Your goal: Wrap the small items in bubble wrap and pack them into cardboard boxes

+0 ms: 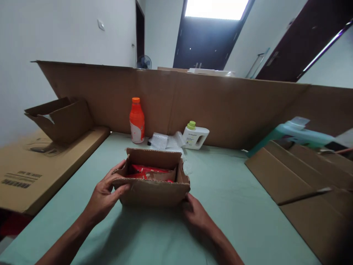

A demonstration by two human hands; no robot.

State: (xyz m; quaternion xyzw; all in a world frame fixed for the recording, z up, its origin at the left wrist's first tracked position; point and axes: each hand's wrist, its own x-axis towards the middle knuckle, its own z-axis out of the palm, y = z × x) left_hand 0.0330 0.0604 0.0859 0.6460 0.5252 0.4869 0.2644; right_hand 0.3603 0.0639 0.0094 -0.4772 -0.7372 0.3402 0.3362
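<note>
A small open cardboard box (154, 193) is between my two hands, over the middle of the light green table surface. Inside it lies a red packet (146, 172), partly hidden by the near wall. My left hand (103, 193) grips the box's left side, its thumb on the near wall and its fingers at the left edge. At the lower right corner, my right hand (194, 211) holds the box from the side, and some of its fingers are hidden. Behind the box lies clear bubble wrap (160, 140).
An orange bottle (137, 121) and a white jug (194, 137) with a green cap stand before the cardboard partition (220, 110). To the left, an open carton (68, 121) rests on a large flat box (16, 173). Cardboard (292, 173) and a teal bottle (309, 131) lie right.
</note>
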